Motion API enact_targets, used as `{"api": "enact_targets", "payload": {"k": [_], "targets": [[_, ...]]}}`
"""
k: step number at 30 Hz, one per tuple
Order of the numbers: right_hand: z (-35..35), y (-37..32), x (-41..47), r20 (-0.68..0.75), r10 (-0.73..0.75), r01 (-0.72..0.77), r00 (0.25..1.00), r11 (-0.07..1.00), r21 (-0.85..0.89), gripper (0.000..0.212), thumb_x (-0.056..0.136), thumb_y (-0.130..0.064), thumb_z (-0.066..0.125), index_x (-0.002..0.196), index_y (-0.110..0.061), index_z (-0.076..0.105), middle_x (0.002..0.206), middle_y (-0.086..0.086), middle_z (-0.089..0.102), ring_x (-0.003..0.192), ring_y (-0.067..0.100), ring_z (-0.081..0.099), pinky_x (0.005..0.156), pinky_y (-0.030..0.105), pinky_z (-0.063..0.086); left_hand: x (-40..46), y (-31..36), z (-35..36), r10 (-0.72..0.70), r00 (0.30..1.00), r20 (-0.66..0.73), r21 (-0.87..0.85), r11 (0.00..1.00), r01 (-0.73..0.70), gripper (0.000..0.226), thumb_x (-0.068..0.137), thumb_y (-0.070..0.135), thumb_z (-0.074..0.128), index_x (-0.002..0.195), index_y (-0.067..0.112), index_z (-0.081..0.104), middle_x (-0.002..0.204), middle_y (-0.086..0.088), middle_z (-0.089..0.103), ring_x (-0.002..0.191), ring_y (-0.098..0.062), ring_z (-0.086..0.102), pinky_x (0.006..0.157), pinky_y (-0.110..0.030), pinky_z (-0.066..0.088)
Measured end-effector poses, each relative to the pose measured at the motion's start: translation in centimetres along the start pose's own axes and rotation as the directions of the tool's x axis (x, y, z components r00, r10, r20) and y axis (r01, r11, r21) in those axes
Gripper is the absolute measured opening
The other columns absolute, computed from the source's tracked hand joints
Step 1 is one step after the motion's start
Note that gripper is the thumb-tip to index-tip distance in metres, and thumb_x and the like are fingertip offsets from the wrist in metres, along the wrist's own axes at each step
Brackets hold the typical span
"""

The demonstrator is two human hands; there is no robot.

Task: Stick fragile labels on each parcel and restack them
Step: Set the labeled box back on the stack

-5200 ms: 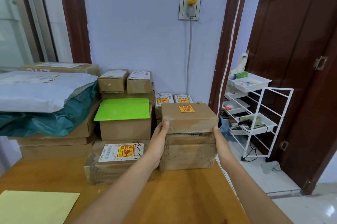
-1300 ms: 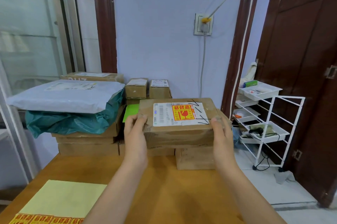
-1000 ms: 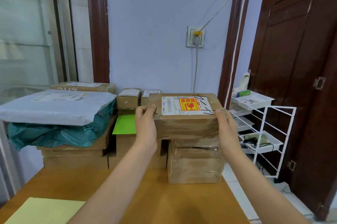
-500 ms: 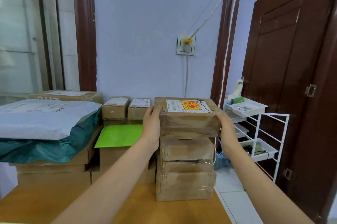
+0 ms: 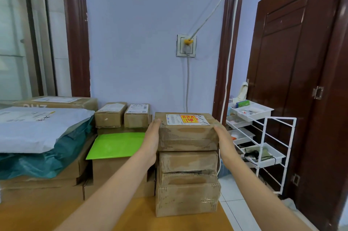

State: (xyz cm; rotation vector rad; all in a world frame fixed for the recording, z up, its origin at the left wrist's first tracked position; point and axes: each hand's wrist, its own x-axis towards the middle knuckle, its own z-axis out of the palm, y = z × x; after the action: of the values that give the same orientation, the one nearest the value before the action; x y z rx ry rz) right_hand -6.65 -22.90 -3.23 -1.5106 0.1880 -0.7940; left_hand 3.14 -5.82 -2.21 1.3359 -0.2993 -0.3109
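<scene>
A brown parcel (image 5: 188, 137) with a white shipping label and a yellow-red fragile sticker (image 5: 187, 119) sits as the top box of a three-high stack (image 5: 187, 195) at the right end of the wooden table (image 5: 135, 217). My left hand (image 5: 153, 136) holds its left side, and my right hand (image 5: 222, 137) holds its right side. The fingers of both hands wrap round the far corners. Two small parcels (image 5: 110, 115) (image 5: 137, 116) with white labels stand behind, to the left.
A green sheet (image 5: 115, 145) lies on a box left of the stack. Far left is a pile of large boxes under a white mailer bag (image 5: 33, 129) and teal plastic. A white wire rack (image 5: 263, 146) with trays stands on the floor to the right, beside a dark door.
Both hands carried the labelled parcel from the table up onto the two stacked boxes; it now rests there as the top box. The view has tilted upward.
</scene>
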Motion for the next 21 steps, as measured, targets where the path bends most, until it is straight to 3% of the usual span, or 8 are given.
{"api": "enact_targets", "payload": {"k": [2, 6, 12, 15, 18, 21], "targets": [[0.0, 0.6, 0.1, -0.005, 0.007, -0.007, 1.0, 1.0, -0.019, 0.022, 0.101, -0.027, 0.039, 0.105, -0.034, 0.06, 0.113, -0.007, 0.064, 0.105, 0.005, 0.058, 0.087, 0.023, 0.045, 0.5, -0.9, -0.3, -0.006, 1.0, 0.0, 0.019, 1.0, 0.006, 0.047, 0.095, 0.053, 0.038, 0.133, 0.029, 0.051, 0.128, 0.003, 0.06, 0.116, -0.017, 0.055, 0.105, -0.041, 0.04], [-0.3, 1.5, 0.5, -0.026, 0.03, -0.031, 0.999, 0.998, -0.05, 0.021, 0.101, -0.029, 0.039, 0.111, -0.035, 0.057, 0.126, -0.003, 0.059, 0.119, 0.014, 0.052, 0.107, 0.037, 0.037, 1.2, -1.6, -0.7, -0.011, 1.0, 0.01, 0.023, 1.0, 0.011, 0.047, 0.094, 0.057, 0.039, 0.13, 0.031, 0.055, 0.123, 0.007, 0.063, 0.113, -0.015, 0.059, 0.105, -0.042, 0.041], [-0.6, 1.3, 0.5, -0.052, 0.035, -0.038, 0.998, 0.996, -0.075, 0.032, 0.101, -0.033, 0.037, 0.128, -0.026, 0.053, 0.127, -0.004, 0.057, 0.121, 0.015, 0.051, 0.108, 0.038, 0.037, 1.3, -1.4, -0.6, -0.024, 0.999, 0.04, 0.012, 1.0, 0.023, 0.048, 0.097, 0.055, 0.037, 0.131, 0.027, 0.053, 0.124, 0.004, 0.062, 0.112, -0.016, 0.058, 0.102, -0.039, 0.044], [-0.8, 1.5, 0.3, -0.064, 0.06, -0.065, 0.996, 0.995, -0.078, 0.036, 0.101, -0.035, 0.037, 0.133, -0.023, 0.051, 0.126, -0.003, 0.057, 0.119, 0.015, 0.051, 0.106, 0.036, 0.039, 1.2, -1.4, -0.5, -0.033, 0.998, 0.055, 0.001, 0.999, 0.033, 0.048, 0.097, 0.054, 0.036, 0.133, 0.026, 0.052, 0.122, 0.003, 0.063, 0.11, -0.015, 0.06, 0.086, -0.031, 0.049], [-0.9, 1.5, 0.1, -0.075, 0.063, -0.069, 0.995, 0.995, -0.076, 0.029, 0.102, -0.034, 0.036, 0.123, -0.028, 0.055, 0.122, -0.004, 0.058, 0.118, 0.015, 0.052, 0.105, 0.035, 0.039, 1.0, -1.2, -0.3, -0.042, 0.997, 0.067, 0.004, 0.999, 0.042, 0.05, 0.097, 0.055, 0.035, 0.135, 0.026, 0.05, 0.125, 0.002, 0.061, 0.106, -0.014, 0.059, 0.072, -0.026, 0.047], [-1.0, 1.5, 0.0, -0.075, 0.061, -0.066, 0.995, 0.995, -0.072, 0.027, 0.102, -0.034, 0.035, 0.12, -0.03, 0.055, 0.121, -0.006, 0.058, 0.117, 0.014, 0.051, 0.102, 0.033, 0.039, 1.2, -1.2, -0.3, -0.036, 0.997, 0.067, 0.017, 0.999, 0.035, 0.051, 0.096, 0.057, 0.037, 0.135, 0.026, 0.05, 0.127, 0.002, 0.061, 0.109, -0.015, 0.057, 0.085, -0.031, 0.046]]}}
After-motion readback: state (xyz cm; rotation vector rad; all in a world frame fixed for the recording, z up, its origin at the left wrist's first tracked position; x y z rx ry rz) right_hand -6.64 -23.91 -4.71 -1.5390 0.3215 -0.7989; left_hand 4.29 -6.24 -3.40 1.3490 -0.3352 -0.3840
